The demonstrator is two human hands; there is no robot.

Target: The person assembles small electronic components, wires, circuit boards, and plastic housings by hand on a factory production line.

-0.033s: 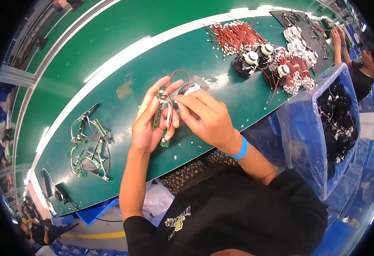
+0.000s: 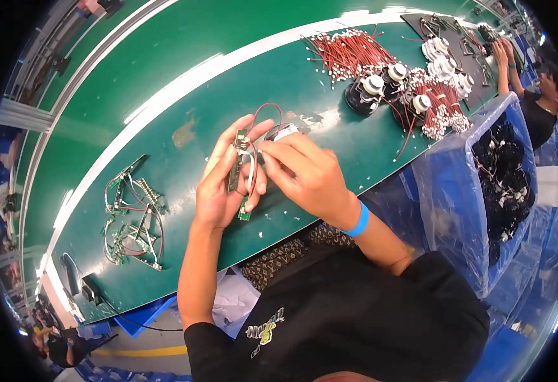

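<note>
My left hand (image 2: 210, 198) is closed on a narrow circuit board (image 2: 234, 173), its thumb and fingers along the edges. White and dark red wires run from that board down to a small green board (image 2: 244, 215) below my fingers. Beside it, my right hand (image 2: 317, 181) pinches a small white connector (image 2: 260, 153) close to the board's upper end. A thin red wire (image 2: 268, 105) arcs above both hands. Partly hidden behind my right fingers, a round black-and-white part (image 2: 282, 131) rests on the green table (image 2: 183, 235).
Wired circuit boards (image 2: 140, 216) lie to the left, near a black adapter (image 2: 91, 290) with a cable. Red wire bundles (image 2: 352, 54) and speakers (image 2: 371, 89) sit far right. A blue-lined bin (image 2: 447, 184) holds black parts (image 2: 502, 178). Another person's hands (image 2: 503, 56) work beyond it.
</note>
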